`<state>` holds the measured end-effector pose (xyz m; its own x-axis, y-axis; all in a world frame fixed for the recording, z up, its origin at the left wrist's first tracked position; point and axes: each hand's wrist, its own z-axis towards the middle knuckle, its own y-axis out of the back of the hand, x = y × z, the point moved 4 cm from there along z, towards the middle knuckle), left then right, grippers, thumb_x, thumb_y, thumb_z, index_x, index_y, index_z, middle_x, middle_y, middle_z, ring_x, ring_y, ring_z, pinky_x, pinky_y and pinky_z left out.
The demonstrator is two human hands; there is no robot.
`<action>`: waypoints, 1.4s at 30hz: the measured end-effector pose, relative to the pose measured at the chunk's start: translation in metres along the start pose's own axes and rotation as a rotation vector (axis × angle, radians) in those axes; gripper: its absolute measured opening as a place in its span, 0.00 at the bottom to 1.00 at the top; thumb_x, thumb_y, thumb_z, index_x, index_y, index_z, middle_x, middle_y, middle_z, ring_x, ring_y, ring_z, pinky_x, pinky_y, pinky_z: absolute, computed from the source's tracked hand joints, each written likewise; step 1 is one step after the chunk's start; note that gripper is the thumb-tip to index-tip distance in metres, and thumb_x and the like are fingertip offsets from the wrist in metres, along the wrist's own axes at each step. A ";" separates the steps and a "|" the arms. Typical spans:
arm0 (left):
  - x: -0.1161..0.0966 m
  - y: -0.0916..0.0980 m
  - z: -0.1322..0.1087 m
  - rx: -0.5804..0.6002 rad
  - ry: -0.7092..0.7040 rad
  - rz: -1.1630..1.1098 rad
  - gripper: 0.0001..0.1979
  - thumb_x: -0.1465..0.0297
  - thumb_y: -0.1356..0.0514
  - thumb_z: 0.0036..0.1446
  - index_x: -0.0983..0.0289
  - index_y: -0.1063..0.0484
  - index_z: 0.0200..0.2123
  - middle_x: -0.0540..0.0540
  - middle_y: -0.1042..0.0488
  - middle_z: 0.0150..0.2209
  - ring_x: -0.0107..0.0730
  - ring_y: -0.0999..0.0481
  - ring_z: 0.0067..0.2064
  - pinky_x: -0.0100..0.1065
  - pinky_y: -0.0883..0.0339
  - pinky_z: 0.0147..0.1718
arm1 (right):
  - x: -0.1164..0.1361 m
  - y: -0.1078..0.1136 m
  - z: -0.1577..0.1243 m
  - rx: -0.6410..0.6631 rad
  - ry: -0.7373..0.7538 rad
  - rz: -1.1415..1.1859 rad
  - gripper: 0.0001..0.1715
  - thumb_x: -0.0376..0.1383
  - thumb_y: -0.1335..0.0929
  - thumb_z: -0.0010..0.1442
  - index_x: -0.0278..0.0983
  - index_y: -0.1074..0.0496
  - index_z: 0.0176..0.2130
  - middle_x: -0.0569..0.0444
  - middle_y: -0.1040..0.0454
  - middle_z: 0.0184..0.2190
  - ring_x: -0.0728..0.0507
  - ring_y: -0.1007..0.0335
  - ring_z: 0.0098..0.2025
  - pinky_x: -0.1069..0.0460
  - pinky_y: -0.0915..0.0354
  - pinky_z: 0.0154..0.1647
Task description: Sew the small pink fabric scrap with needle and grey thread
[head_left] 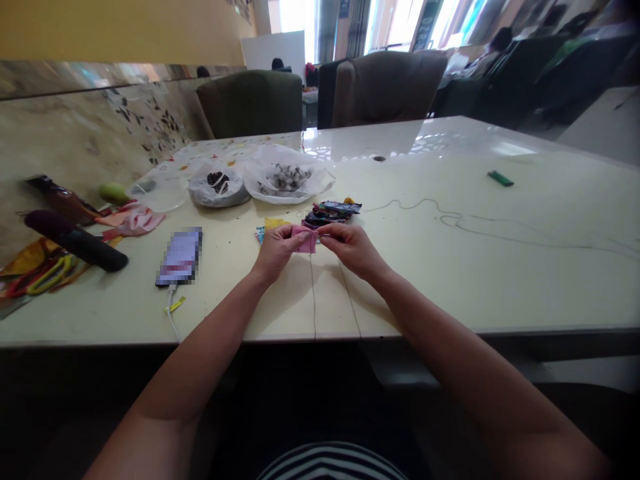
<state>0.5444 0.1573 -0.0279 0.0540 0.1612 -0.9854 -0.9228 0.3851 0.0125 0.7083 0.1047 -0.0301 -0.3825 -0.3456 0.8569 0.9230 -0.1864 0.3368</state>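
A small pink piece of cloth is pinched between the thumb and fingers of my left hand, above the table. At the cloth's right edge, the fingertips of my right hand are pinched together; what lies between them is too small to make out. A dark thread hangs from the cloth to the table's front edge, and a second thread runs down below my right hand. Just behind my hands lies a stack of dark patterned cloth pieces. Yellow cloth shows behind my left hand.
Two white plastic bags with dark and grey-white contents sit farther back. A phone on a cable lies left, near a dark cylinder, a bottle and pink fabric. Long thread trails right; a green lighter lies beyond.
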 end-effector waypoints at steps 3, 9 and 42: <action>0.000 0.001 0.000 0.002 -0.016 0.036 0.13 0.61 0.30 0.48 0.66 0.19 0.31 0.50 0.28 0.23 0.23 0.38 0.24 0.27 0.48 0.21 | -0.001 0.001 0.000 0.018 -0.014 0.025 0.15 0.40 0.31 0.61 0.33 0.19 0.41 0.48 0.18 0.37 0.43 0.26 0.37 0.48 0.34 0.41; 0.004 0.002 0.003 -0.006 -0.044 0.043 0.13 0.61 0.30 0.48 0.65 0.20 0.31 0.50 0.27 0.25 0.24 0.36 0.25 0.27 0.46 0.23 | 0.002 0.001 0.000 0.020 -0.002 0.039 0.13 0.39 0.30 0.60 0.34 0.18 0.39 0.49 0.18 0.37 0.43 0.26 0.37 0.48 0.34 0.42; 0.000 0.000 0.003 0.061 0.034 -0.070 0.17 0.58 0.26 0.42 0.66 0.20 0.29 0.51 0.26 0.25 0.23 0.35 0.26 0.28 0.43 0.25 | 0.006 0.002 -0.001 0.010 0.000 0.028 0.13 0.41 0.31 0.60 0.34 0.21 0.36 0.53 0.26 0.28 0.47 0.36 0.31 0.50 0.40 0.34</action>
<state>0.5455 0.1599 -0.0277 0.1032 0.1017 -0.9895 -0.8921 0.4494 -0.0469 0.7080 0.1017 -0.0246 -0.3564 -0.3502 0.8662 0.9337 -0.1678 0.3163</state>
